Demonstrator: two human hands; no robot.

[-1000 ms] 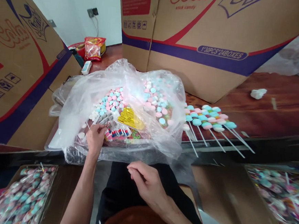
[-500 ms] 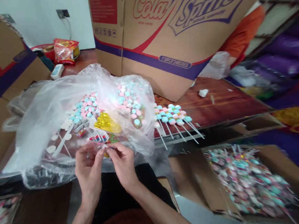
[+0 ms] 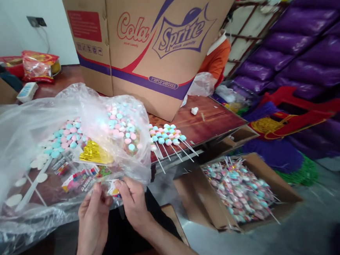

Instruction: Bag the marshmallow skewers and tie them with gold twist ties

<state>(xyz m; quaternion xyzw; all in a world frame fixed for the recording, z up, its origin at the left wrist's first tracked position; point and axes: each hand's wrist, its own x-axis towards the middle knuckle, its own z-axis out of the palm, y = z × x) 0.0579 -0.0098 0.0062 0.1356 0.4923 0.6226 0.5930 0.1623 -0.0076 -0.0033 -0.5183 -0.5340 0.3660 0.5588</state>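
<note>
My right hand [image 3: 134, 201] pinches a small clear printed wrapper [image 3: 113, 189] between thumb and fingers. My left hand [image 3: 95, 212] is closed at the wrapper's other side, thumb against fingers, and seems to grip its edge. Just beyond lie a stack of printed wrappers [image 3: 80, 178] and a bundle of gold twist ties [image 3: 93, 152]. Pink, blue and white candies [image 3: 69, 133] are heaped behind these, partly under a large clear plastic bag [image 3: 38, 117]. White sticks and white discs [image 3: 14, 199] lie to the left. Rows of candies on sticks [image 3: 168, 135] rest at the table edge.
A tall cardboard carton [image 3: 129, 49] stands at the back of the table [image 3: 214, 117]. An open box of wrapped lollipops [image 3: 238, 188] sits low at right. Behind the carton is a person in an orange top [image 3: 219, 60]. Purple packs [image 3: 305, 48] are stacked at far right.
The view has turned to the right, so the table things sit further left. My hands have drawn slightly apart, and the printed wrapper now shows more clearly between them.
</note>
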